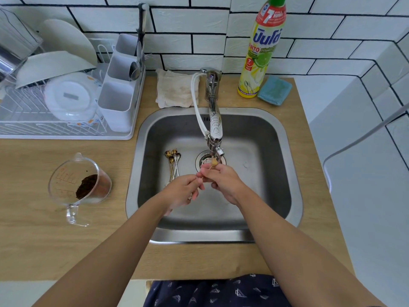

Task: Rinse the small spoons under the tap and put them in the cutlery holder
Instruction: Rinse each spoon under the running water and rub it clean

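Observation:
Both hands meet over the steel sink (285, 138), just below the tap (214, 120) spout. My right hand (221, 180) pinches a small gold spoon (213, 162), its bowl up under the spout. My left hand (183, 191) grips the thin handle end of the same spoon. Several more small spoons (173, 161), dirty with brown residue, lie bunched on the sink floor to the left of the drain (204, 161). The white cutlery holder (117, 100) stands on the right end of the dish rack, with larger spoons in its rear compartment.
A clear measuring jug (79, 185) with brown grounds sits on the wooden counter left of the sink. The dish rack (55, 127) holds plates and a bowl. Behind the sink lie a folded cloth (173, 89), a dish soap bottle (261, 52) and a blue sponge (274, 90).

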{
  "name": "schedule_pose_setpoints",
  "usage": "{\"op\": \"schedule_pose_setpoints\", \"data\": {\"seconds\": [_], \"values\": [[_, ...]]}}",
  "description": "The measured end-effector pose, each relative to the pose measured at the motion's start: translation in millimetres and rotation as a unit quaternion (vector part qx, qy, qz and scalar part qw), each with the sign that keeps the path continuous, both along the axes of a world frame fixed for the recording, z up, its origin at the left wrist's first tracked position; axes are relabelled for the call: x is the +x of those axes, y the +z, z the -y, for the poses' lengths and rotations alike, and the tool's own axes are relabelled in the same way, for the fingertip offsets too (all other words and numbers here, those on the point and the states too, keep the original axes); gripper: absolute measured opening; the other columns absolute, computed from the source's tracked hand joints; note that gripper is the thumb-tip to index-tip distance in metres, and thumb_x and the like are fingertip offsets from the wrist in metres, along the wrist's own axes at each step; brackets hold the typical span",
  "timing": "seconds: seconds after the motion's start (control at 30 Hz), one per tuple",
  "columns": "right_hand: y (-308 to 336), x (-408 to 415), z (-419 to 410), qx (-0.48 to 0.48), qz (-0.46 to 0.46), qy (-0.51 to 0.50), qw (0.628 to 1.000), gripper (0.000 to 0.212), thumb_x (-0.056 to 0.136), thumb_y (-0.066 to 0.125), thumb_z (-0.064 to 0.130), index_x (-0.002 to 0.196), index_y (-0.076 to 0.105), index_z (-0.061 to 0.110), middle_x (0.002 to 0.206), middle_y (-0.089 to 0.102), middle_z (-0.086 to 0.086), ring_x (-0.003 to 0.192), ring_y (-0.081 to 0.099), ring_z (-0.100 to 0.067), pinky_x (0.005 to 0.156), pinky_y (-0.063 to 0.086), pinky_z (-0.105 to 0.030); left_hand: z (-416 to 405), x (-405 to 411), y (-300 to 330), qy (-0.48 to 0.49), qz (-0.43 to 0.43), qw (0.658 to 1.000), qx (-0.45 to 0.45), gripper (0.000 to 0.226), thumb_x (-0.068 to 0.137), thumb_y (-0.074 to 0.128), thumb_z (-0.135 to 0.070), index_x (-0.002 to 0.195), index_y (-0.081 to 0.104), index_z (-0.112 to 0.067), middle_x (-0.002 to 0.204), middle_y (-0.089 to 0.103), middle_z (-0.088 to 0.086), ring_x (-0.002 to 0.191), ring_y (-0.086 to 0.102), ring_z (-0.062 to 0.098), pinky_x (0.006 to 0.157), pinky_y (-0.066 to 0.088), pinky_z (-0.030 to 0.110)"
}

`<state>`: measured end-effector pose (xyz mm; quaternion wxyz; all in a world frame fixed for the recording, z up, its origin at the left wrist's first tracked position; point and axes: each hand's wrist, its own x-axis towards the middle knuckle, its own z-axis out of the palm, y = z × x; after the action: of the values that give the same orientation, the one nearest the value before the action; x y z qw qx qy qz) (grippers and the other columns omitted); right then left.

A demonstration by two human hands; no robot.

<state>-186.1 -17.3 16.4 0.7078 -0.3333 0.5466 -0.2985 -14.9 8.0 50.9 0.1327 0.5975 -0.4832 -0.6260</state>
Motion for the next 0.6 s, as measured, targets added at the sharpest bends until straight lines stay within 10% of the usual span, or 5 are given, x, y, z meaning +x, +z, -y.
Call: {"op": "schedule_pose_setpoints", "data": {"seconds": [0.2,0.37,0.6], "values": [[9.7,-23.8,6.9,-0.003,0.057,-0.250,0.967,0.016,0.104,0.058,0.025,0.098,0.067,0.013,0.083,0.078,0.006,0.068,0.069,0.000,0.059,0.045,-0.017,28.3,-28.8,-8.6,0.149,-0.135,0.979,0.008,0.009,0.101,0.060,-0.015,0.104,0.067,-0.018,0.082,0.075,-0.005,0.059,0.059,0.004,0.057,0.039,0.017],[15.4,-24.3,0.0,0.015,0.136,-0.313,0.940,0.019,0.108,0.049,0.019,0.097,0.060,0.009,0.082,0.079,-0.003,0.070,0.074,-0.006,0.062,0.057,-0.017,39.1,-66.7,-13.8,0.272,-0.108,0.956,-0.013,0.020,0.085,0.080,-0.026,0.075,0.066,-0.016,0.066,0.071,0.004,0.048,0.060,0.008,0.047,0.044,0.018],[20.0,-36.7,1.5,-0.011,0.145,-0.353,0.924,0.019,0.110,0.044,0.017,0.100,0.057,0.007,0.090,0.071,-0.008,0.069,0.073,-0.007,0.068,0.059,-0.019,35.7,-66.0,-14.0,0.273,-0.346,0.893,0.096,0.018,0.107,0.048,-0.015,0.109,0.061,-0.004,0.094,0.079,0.010,0.086,0.077,0.018,0.067,0.060,0.025]]}}
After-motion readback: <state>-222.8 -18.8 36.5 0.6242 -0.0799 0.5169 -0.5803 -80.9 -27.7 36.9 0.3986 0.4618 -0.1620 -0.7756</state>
